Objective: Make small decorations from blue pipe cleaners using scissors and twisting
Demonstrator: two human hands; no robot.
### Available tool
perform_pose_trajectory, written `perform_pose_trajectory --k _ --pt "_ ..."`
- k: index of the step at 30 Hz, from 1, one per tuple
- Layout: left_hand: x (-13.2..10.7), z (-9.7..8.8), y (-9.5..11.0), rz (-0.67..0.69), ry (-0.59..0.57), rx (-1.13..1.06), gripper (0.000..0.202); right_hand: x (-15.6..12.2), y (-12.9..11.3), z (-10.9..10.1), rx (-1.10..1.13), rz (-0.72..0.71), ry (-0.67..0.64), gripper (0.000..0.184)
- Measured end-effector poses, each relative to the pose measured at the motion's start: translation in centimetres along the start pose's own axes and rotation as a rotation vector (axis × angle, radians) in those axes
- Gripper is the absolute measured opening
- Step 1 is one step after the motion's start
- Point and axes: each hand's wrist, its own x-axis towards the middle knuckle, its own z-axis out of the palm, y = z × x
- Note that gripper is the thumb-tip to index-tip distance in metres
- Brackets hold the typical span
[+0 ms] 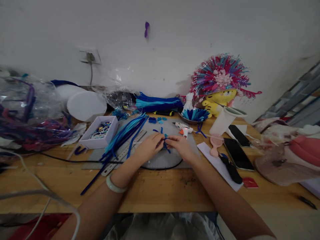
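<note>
Over a grey mat [192,146], my left hand [150,146] and my right hand [180,146] meet with fingertips closed on a small blue pipe cleaner piece [165,144]. Its blue ends poke out above and below the fingers, and its exact shape is partly hidden. Just behind them lie small blue flower shapes [153,120]. A white hot glue gun [184,129] with an orange trigger rests right of the hands. To the left, a bundle of blue and turquoise pipe cleaners [120,136] lies beside a metal ruler [122,155].
A white box [112,138] of beads stands left. At the back are more blue pipe cleaners [158,102] and a bowl [191,120] of blue petals. On the right lie a pink hairbrush [216,143] and a phone [238,154]. A black cable [82,162] crosses the wooden table [160,193].
</note>
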Motion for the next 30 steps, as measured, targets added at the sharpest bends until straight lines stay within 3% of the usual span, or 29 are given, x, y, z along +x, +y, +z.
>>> perform_pose_trajectory --k 3,6,10,15,18,20,25,30 --pt "0.1 0.2 0.3 -0.078 0.013 -0.030 0.011 0.2 0.6 -0.1 -0.245 -0.110 0.013 0.014" --pt "0.2 0.2 0.6 -0.214 0.030 -0.209 0.008 0.4 0.9 -0.1 -0.485 -0.299 0.044 0.014" --pt "0.4 0.3 0.8 -0.428 -0.015 -0.618 0.017 0.1 0.5 0.0 -0.757 -0.517 0.085 0.014" --pt "0.4 0.8 0.4 -0.689 -0.020 -1.185 0.013 -0.2 -0.1 0.0 -0.823 -0.588 0.041 0.016" --pt "0.4 1.1 0.3 -0.802 -0.056 -1.365 0.008 0.0 0.1 -0.1 -0.755 -0.543 0.040 0.016" --pt "0.3 1.3 0.4 -0.767 -0.034 -1.362 0.006 0.2 0.2 -0.2 -0.650 -0.454 0.091 0.017" --pt "0.2 1.7 0.3 -0.530 -0.005 -1.072 0.013 0.5 0.2 -0.4 -0.345 -0.183 0.172 0.017" --pt "0.3 1.4 0.6 -0.468 0.020 -0.893 0.014 0.1 -0.4 -0.6 -0.007 0.059 0.041 0.017"
